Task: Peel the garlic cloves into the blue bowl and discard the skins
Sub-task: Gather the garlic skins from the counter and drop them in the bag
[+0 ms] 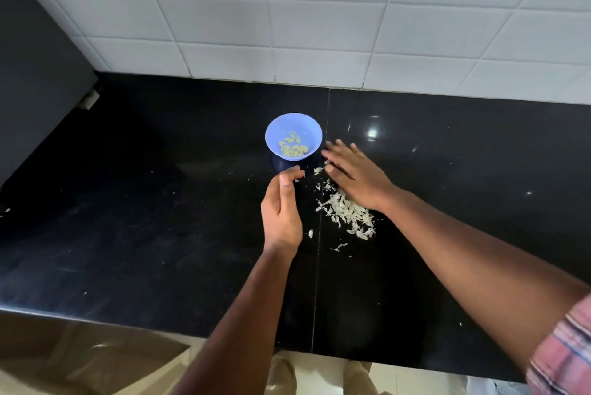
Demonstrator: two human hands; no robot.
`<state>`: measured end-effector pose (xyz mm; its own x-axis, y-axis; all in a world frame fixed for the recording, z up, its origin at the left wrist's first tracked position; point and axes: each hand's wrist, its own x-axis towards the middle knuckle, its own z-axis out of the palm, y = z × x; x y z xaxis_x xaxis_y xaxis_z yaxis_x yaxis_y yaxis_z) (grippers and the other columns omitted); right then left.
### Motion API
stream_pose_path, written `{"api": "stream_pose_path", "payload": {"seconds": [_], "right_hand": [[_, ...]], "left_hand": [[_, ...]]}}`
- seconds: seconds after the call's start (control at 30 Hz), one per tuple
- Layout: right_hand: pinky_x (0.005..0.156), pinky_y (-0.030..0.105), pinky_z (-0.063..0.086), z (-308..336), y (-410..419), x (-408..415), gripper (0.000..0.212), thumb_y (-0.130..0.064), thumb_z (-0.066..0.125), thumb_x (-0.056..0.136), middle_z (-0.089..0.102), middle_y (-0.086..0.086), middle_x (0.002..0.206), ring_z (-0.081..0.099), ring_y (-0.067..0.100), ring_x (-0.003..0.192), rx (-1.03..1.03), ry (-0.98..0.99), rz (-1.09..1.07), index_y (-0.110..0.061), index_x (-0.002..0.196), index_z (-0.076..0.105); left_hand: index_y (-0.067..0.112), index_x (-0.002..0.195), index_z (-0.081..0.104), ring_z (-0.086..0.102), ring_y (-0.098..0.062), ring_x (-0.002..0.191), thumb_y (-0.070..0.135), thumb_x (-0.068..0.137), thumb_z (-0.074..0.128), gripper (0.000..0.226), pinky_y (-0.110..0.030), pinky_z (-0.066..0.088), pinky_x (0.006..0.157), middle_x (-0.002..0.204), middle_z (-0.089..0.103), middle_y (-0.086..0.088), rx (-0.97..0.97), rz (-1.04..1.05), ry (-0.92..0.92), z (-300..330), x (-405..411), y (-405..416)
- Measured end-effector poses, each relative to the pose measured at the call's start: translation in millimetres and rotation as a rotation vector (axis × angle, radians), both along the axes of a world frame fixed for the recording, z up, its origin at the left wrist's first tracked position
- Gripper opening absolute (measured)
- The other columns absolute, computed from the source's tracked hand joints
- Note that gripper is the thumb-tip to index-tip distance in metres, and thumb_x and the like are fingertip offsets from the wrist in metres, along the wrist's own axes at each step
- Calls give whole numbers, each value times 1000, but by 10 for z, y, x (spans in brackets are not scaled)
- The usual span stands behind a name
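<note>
While the blue bowl [293,136] stands on the black worktop [160,202] with peeled garlic cloves [292,149] inside, the right hand [355,175] lies flat with straight fingers over the far end of the pile of skins [347,214], just right of the bowl. The left hand [282,210] is raised near the bowl's front, its fingers loosely curled; whether it pinches something small cannot be told. A few loose skin pieces lie around the pile.
</note>
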<state>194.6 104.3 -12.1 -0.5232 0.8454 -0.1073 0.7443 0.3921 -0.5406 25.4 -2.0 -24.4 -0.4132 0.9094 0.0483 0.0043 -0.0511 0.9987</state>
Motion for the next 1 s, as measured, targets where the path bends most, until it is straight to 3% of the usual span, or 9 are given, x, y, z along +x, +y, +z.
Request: {"api": "stream_pose_path", "payload": {"seconds": [0.07,0.17,0.27,0.37,0.47,0.57,0.7,0.87,1.0], "right_hand": [[131,36,1,-26,-154,49,57,-49,29,111,23,-4,172,5,8,159,9,19,109,-23,162,36],[131,32,7,-23,-440,131,50,-45,35,112,31,-11,168,9,2,157,-31,82,179,-30,159,41],[130,38,18,17,-699,293,50,-52,36,110,34,-20,166,12,4,158,-204,255,0,-42,158,39],[128,48,27,2,-876,549,60,-67,31,104,31,-24,166,20,7,158,-75,322,-252,-42,159,37],[131,44,19,-1,-1031,784,81,-74,32,99,21,-18,167,6,0,154,30,227,-395,-27,165,24],[131,33,2,-8,-1178,810,107,-84,32,93,8,0,173,-8,5,155,85,-18,-276,-11,167,5],[131,40,-4,-68,-1228,438,124,-95,28,86,-13,8,173,-18,15,160,131,-205,-83,-6,164,-13],[131,37,-2,-79,-1053,-171,115,-85,36,93,-7,6,175,-14,11,160,131,-90,20,-7,166,-7],[124,17,5,-24,-836,-236,76,-49,54,103,22,-2,173,3,-5,150,32,270,-76,-16,165,24]], "left_hand": [[19,121,75,60,-8,132,63,104,34,62,-29,44,113,133,70,10,0,-28,23,-39,-10,5],[21,125,73,55,-5,137,64,104,31,64,-32,42,117,140,66,10,-42,-89,120,-21,36,18],[18,128,72,51,-8,142,65,103,27,70,-37,39,121,145,63,5,-57,-180,232,15,133,29],[16,128,73,51,-6,140,65,103,25,73,-34,39,121,143,63,5,-45,-251,246,61,269,44],[17,126,74,52,1,136,67,102,26,73,-24,40,116,140,65,9,-42,-318,191,110,427,28],[16,126,74,55,0,135,67,102,29,72,-15,40,110,138,67,9,-14,-358,82,116,483,-6],[8,120,75,63,-16,132,58,107,32,67,-34,46,113,132,72,0,66,-232,33,85,283,32],[17,110,76,70,-15,120,58,106,36,57,-33,51,106,116,77,2,61,-11,45,75,-65,75],[20,106,79,65,2,120,68,103,28,70,-12,43,100,114,77,11,-41,6,63,61,-186,120]]}}
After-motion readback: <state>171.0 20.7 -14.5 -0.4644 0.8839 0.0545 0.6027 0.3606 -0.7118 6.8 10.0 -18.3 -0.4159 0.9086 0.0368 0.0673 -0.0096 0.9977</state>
